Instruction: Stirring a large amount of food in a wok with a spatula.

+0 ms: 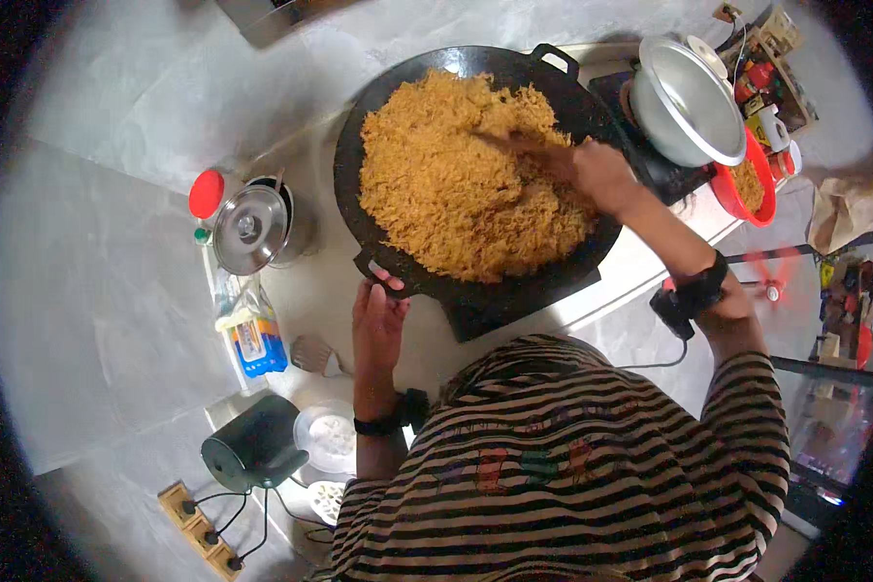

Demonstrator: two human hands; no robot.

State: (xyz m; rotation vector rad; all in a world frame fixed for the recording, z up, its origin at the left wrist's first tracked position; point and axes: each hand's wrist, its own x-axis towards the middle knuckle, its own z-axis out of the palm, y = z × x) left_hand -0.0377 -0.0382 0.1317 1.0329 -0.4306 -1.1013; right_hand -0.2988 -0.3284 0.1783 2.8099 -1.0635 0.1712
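Observation:
A large dark wok (pixel 349 156) holds a big heap of orange-brown shredded food (pixel 444 174). My left hand (pixel 380 320) grips the wok's near-left loop handle (pixel 372 270), its fingers through the opening. Over the right part of the heap, my right hand (pixel 604 174) is closed around a brown, blurred utensil (pixel 531 149), perhaps a wooden spatula, whose far end lies against the food. Under the wok, part of a flat black base (pixel 473 320) shows. Each wrist wears a black strap with a device.
Right of the wok, a metal basin (pixel 687 102) rests on a black cooktop (pixel 666 182), beside a red bowl of crumbs (pixel 746 182). At left stand a lidded metal pot (pixel 251 229), a blue-and-white package (pixel 254 342), a slotted turner (pixel 313 355) and a dark green appliance (pixel 251 444).

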